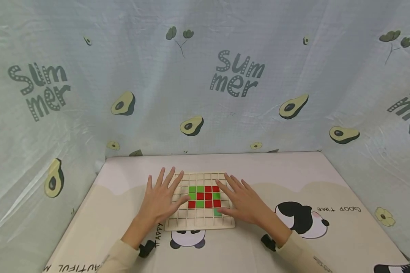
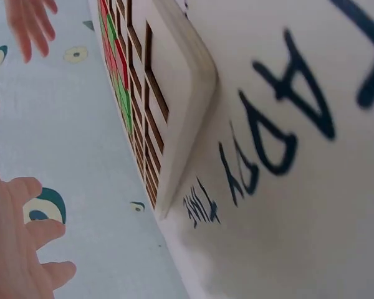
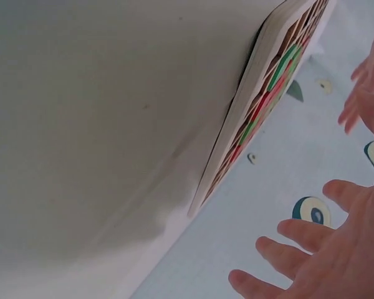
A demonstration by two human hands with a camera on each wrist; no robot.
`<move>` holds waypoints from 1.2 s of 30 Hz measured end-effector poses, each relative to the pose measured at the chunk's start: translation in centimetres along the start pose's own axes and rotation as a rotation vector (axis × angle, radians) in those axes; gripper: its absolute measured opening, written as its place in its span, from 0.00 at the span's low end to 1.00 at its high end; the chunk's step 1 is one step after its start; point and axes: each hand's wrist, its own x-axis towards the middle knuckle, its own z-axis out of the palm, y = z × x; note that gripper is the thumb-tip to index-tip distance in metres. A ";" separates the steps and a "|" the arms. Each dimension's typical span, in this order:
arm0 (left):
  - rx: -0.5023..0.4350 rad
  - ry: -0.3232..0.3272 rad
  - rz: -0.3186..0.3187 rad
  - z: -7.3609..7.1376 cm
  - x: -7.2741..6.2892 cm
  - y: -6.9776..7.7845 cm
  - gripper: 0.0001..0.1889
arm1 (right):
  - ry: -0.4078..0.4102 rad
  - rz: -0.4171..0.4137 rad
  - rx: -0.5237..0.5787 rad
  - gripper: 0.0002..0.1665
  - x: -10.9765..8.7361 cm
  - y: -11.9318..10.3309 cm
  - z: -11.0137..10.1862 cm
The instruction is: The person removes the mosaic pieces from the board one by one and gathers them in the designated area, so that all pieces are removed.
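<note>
A pale wooden grid board [image 1: 199, 224] lies flat on the table in the middle of the head view. Several of its square cells hold red tiles [image 1: 208, 204] and green tiles [image 1: 199, 204], mostly grouped around the centre. Over the board's left side hovers my left hand [image 1: 160, 200], fingers spread and straight, with nothing in it. My right hand [image 1: 245, 203] hangs over the right side in the same way, also holding nothing. Both wrist views show a gap between the fingers and the board [image 2: 196, 93]. Part of the board's left and right edges is hidden by the hands.
A light tablecloth [image 1: 123, 189] with panda prints and lettering covers the table. Pale sheeting [image 1: 150, 76] with avocado prints and lettering stands along the back, left and right sides. A black strap piece [image 1: 147, 248] sits by the left wrist, another [image 1: 268, 242] by the right.
</note>
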 end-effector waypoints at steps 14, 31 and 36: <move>-0.156 -0.029 -0.125 0.8 0.1 -2.7 0.43 | -0.012 -0.030 0.034 0.49 2.0 -1.1 -0.2; -0.619 -0.035 -0.237 1.1 0.7 -4.1 0.32 | -0.017 -0.034 0.137 0.45 4.8 -2.6 0.6; -0.694 -0.048 -0.269 1.1 0.7 -4.5 0.28 | -0.030 -0.045 0.169 0.44 5.5 -2.8 0.9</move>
